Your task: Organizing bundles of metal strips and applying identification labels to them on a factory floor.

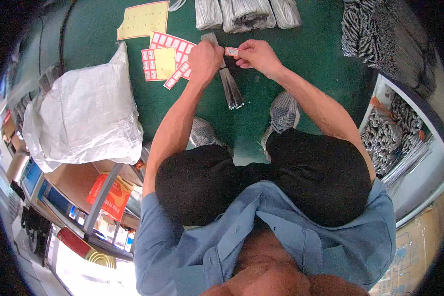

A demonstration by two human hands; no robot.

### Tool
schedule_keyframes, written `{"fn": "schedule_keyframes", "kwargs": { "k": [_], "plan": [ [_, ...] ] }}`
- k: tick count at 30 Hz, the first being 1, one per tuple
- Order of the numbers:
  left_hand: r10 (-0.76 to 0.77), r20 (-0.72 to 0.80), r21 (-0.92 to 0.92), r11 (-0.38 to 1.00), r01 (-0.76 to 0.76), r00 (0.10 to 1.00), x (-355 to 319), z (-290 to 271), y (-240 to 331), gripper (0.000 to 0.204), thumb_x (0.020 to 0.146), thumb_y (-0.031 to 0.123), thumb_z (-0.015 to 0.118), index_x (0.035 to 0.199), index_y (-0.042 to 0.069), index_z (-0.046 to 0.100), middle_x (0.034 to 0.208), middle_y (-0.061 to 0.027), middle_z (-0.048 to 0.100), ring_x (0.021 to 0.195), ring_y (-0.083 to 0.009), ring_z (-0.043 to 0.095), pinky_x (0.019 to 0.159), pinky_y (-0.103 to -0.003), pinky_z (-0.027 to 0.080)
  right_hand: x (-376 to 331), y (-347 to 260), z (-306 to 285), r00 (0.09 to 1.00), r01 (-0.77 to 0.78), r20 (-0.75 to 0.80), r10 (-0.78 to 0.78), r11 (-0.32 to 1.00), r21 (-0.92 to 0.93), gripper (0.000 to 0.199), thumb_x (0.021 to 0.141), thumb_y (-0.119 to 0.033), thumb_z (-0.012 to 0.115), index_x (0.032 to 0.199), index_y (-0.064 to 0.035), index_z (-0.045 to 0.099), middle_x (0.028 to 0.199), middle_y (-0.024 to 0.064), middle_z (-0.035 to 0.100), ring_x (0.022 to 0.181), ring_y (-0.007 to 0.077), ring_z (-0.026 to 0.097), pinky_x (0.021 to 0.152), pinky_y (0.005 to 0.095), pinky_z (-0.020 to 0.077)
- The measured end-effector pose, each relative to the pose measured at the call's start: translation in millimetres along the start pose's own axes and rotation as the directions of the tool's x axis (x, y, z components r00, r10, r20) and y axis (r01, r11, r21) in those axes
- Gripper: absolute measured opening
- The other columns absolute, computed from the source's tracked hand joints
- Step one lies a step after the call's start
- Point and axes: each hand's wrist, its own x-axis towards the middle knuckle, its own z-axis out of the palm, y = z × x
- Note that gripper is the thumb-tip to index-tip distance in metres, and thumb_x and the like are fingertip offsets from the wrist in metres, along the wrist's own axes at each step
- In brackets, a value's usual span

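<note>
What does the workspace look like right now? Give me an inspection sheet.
Surface: green floor mat.
Job's things: slim clear-wrapped packet and small red-edged label.
Clutter: label sheets, yellow backing sheet, white plastic bag, wrapped bundles, striped pile.
Grippers: left hand grips the packet's top; right hand pinches the label.
Cables: dark cable at the mat's left edge.
Surroundings: shelf rack on the left, bin of packets on the right.

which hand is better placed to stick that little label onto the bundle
Right, probably. The right hand pinches the small red-edged label at its fingers, just beside the grey bundle. The left hand grips the bundle's top, steadying it.
</note>
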Motion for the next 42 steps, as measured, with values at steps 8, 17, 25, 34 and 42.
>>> {"fn": "schedule_keyframes", "kwargs": {
  "k": [8,17,25,34,42],
  "plan": [
    [-0.082,-0.013,-0.12,0.989,0.08,0.997,-7,5,-6,0.033,0.078,0.031,0.06,0.085,-0.002,0.064,0.08,-0.0243,0.067,0.078,-0.0426,0.066,0.072,-0.052,0.05,-7,5,-1,1.0,-0.003,-0.001,0.003,0.998,-0.055,0.023,0.091,-0.016,0.065,0.103,0.0029,0.062,0.093,0.0103,0.07,0.078,0.0145,0.069,0.067,0.0266,0.0581],
    [-0.051,-0.033,-0.268,0.962,0.04,0.998,2,-4,-22,0.031,0.073,0.028,0.067,0.087,0.0,0.066,0.077,-0.017,0.069,0.075,-0.0342,0.068,0.071,-0.041,0.053,-3,-4,14,0.991,0.115,-0.023,-0.133,0.921,-0.372,0.02,0.091,-0.016,0.062,0.1,0.0012,0.064,0.09,0.0074,0.07,0.075,0.0127,0.068,0.064,0.0272,0.058],
    [-0.061,0.212,-0.553,0.815,0.171,0.975,9,-7,-32,0.023,0.075,0.019,0.066,0.086,-0.001,0.069,0.071,-0.0064,0.066,0.065,-0.0143,0.06,0.062,-0.03,0.047,-4,-4,22,0.989,0.095,-0.082,-0.119,0.962,-0.257,0.025,0.089,-0.021,0.066,0.101,0.001,0.065,0.084,0.0062,0.068,0.071,0.0114,0.066,0.062,0.0275,0.0577],
    [-0.016,0.274,-0.629,0.753,0.192,0.962,8,-10,-33,0.019,0.079,0.018,0.069,0.086,0.0,0.069,0.075,-0.0011,0.064,0.068,-0.0089,0.053,0.061,-0.026,0.042,7,3,26,0.986,0.108,-0.082,-0.145,0.931,-0.349,0.027,0.089,-0.023,0.068,0.101,0.0008,0.066,0.082,0.0062,0.068,0.071,0.012,0.067,0.063,0.0276,0.0583],
    [-0.015,0.353,-0.669,0.695,0.264,0.936,9,-15,-30,0.02,0.081,0.019,0.069,0.09,0.001,0.07,0.078,-0.0003,0.065,0.071,-0.0092,0.053,0.064,-0.026,0.042,15,12,30,0.966,0.147,-0.142,-0.217,0.91,-0.387,0.023,0.083,-0.023,0.066,0.094,-0.0032,0.071,0.077,0.0091,0.071,0.064,0.0173,0.069,0.064,0.0329,0.0554]
  ]
}}
